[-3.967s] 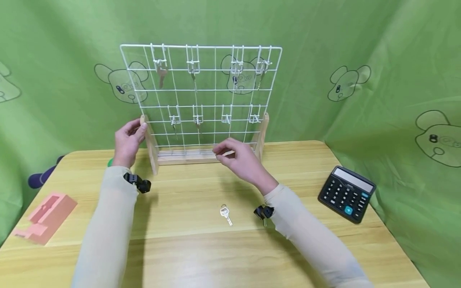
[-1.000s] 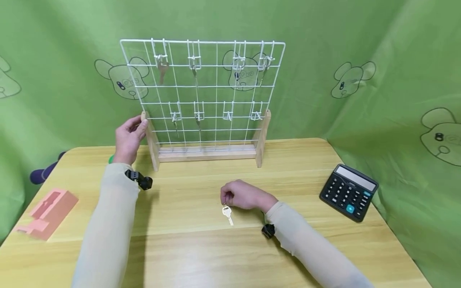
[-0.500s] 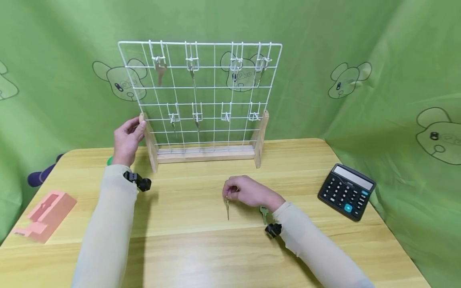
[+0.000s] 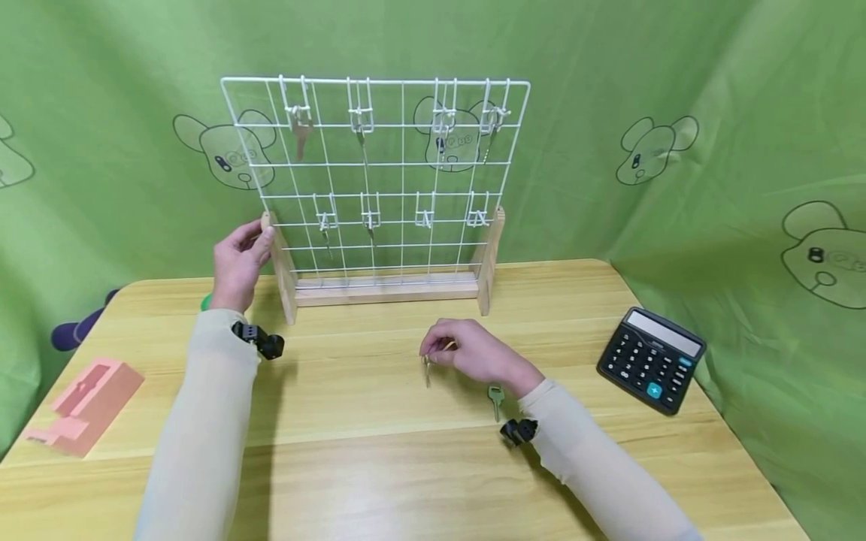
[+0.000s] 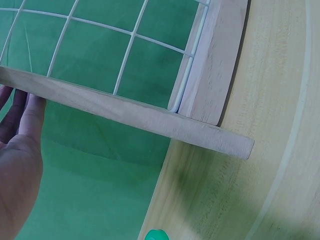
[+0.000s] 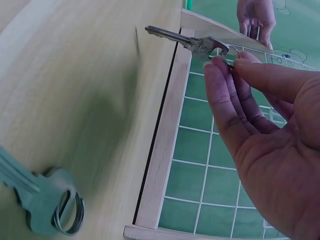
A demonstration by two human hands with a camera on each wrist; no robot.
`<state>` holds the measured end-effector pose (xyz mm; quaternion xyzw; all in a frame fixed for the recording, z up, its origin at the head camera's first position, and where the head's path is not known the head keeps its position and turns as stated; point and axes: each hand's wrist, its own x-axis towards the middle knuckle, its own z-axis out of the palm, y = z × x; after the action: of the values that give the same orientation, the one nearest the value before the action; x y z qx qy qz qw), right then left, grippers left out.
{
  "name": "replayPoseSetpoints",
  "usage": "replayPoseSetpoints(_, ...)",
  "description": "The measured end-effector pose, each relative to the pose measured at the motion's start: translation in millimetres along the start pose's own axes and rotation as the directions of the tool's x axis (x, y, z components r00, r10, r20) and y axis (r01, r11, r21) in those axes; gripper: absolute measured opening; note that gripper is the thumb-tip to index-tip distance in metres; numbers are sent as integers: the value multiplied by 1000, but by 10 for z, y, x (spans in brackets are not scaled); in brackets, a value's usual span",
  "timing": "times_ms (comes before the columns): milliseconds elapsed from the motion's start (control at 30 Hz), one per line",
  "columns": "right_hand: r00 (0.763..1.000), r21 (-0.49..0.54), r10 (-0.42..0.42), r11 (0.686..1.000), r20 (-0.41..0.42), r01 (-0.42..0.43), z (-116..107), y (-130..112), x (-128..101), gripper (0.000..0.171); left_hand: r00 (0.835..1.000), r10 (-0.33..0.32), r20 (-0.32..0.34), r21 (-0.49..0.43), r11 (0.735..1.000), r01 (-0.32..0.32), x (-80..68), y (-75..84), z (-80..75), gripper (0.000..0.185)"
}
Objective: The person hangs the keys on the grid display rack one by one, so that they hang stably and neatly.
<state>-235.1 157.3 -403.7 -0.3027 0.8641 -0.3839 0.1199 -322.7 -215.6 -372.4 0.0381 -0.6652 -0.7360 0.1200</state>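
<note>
1. Nearest the person, a green-headed key (image 4: 496, 398) lies flat on the wooden table (image 4: 379, 466), just beside the right wrist.
2. The right hand (image 4: 473, 353) pinches a silver key (image 6: 187, 42) by its ring; the blade hangs downward, clear of the tabletop.
3. Beyond it stands the wire key rack (image 4: 379, 188), straight ahead of that hand, lower hooks (image 4: 425, 218) partly free.
4. The left hand (image 4: 238, 259) grips the rack's left wooden post (image 5: 125, 107), farther from the key.
</note>
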Motion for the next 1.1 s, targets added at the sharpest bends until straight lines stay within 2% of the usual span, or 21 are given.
replayPoseSetpoints(533,998,71,-6,997,-60,11,-81,-50,-10,13,1000,9,2,10,1000,-9,-14,-2,-7,54)
replayPoseSetpoints(767,993,95,28,995,-111,-18,-116,-93,-21,13,1000,3,10,23,1000,-3,-16,-13,0,56)
replayPoseSetpoints(1100,982,66,52,997,-183,-40,-226,-185,19,13,1000,12,5,21,1000,-12,-13,-10,2,54)
